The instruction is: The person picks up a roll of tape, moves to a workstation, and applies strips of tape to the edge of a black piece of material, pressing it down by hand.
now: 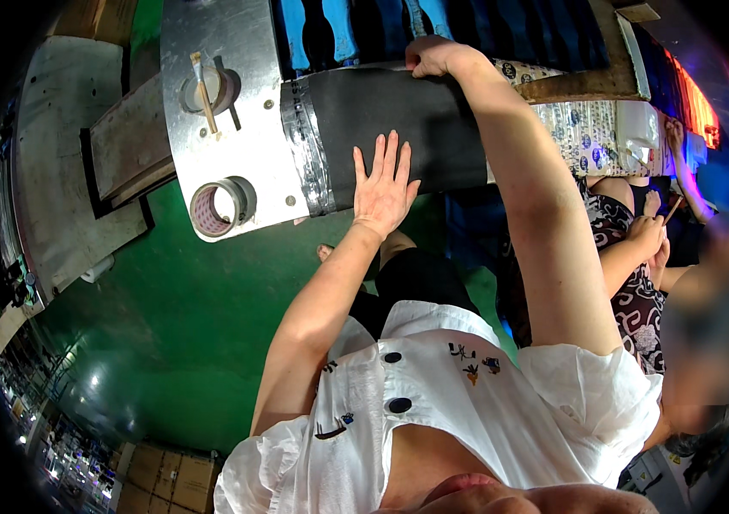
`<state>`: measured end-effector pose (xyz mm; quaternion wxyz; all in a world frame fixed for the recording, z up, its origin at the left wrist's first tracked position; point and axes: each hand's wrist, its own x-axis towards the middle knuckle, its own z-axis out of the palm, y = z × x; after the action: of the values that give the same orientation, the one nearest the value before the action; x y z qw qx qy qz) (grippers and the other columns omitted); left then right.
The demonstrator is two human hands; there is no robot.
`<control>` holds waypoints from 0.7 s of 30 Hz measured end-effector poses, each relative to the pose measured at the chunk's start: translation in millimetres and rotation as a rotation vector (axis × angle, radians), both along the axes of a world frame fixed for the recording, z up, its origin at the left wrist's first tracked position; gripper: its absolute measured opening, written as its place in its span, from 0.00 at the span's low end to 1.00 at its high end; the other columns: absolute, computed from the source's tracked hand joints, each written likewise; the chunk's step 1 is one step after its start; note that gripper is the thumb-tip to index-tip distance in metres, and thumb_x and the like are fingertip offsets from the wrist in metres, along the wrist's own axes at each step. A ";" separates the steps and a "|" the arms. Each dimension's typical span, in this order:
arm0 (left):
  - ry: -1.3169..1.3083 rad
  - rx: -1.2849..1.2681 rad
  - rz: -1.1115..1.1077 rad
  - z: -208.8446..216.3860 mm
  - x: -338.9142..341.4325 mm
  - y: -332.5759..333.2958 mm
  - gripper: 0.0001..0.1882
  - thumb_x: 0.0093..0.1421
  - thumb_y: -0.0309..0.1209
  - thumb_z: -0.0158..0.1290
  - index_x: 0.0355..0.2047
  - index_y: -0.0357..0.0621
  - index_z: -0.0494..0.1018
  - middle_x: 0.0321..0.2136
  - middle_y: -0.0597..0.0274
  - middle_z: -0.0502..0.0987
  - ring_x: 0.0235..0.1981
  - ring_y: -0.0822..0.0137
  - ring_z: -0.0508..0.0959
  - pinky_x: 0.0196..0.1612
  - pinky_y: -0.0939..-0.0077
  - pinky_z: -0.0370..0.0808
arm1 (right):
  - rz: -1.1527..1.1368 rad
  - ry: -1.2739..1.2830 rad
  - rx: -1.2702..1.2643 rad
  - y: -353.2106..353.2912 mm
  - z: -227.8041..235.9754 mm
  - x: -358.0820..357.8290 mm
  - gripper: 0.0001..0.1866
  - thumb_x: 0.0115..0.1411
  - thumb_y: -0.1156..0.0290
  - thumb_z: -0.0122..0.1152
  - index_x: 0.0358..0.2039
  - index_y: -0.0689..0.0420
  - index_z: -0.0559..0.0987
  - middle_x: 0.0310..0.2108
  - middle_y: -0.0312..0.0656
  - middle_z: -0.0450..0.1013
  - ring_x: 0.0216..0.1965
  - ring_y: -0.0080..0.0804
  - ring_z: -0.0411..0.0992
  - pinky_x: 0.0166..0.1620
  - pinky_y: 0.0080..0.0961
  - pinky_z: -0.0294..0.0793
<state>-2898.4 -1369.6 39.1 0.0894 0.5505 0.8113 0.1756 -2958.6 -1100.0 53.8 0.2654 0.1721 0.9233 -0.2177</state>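
A black sheet [343, 107] lies across the near edge of the metal-topped bench, with clear tape over its left end. My left hand [384, 190] rests on the sheet, palm down and fingers spread. My right hand [435, 56] reaches to the sheet's far edge, its fingers bent down and closed there. Whatever those fingertips hold, if anything, is hidden. Just beyond them lie several dark pieces with glossy blue stripes [340, 34].
On the bench's metal plate [253, 158] are a tape roll [214, 210] and a brush [203, 92] laid over a round container [220, 90]. Patterned wrapping [583, 128] covers the bench to the right, where a co-worker's hands [651, 236] show. A grey table [65, 163] stands left.
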 end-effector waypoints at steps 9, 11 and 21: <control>0.000 -0.005 -0.011 -1.6 0.2 -0.8 0.34 0.52 0.41 0.51 0.56 0.40 0.56 0.59 0.49 0.50 0.61 0.53 0.50 0.57 0.41 0.44 | -0.026 0.186 0.095 -2.9 -0.7 12.9 0.10 0.48 0.64 0.59 0.32 0.51 0.78 0.36 0.40 0.73 0.41 0.38 0.70 0.44 0.31 0.69; 0.011 -0.022 -0.020 -2.4 0.7 -0.8 0.34 0.52 0.41 0.51 0.56 0.40 0.55 0.59 0.49 0.49 0.61 0.53 0.49 0.57 0.40 0.44 | -0.072 0.226 0.132 -7.9 -6.1 13.2 0.10 0.49 0.63 0.58 0.32 0.50 0.78 0.36 0.40 0.73 0.41 0.38 0.70 0.44 0.32 0.69; 0.014 -0.043 -0.007 -1.9 1.9 0.1 0.34 0.53 0.41 0.49 0.57 0.41 0.54 0.60 0.50 0.48 0.61 0.53 0.48 0.57 0.40 0.42 | -0.358 0.552 0.345 -34.8 -25.5 28.1 0.08 0.51 0.66 0.53 0.32 0.52 0.74 0.36 0.47 0.71 0.38 0.47 0.70 0.40 0.38 0.71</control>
<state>-2896.5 -1369.5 37.2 0.0959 0.5525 0.8136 0.1539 -2930.5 -1134.7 28.3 -0.0686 0.3079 0.9385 -0.1402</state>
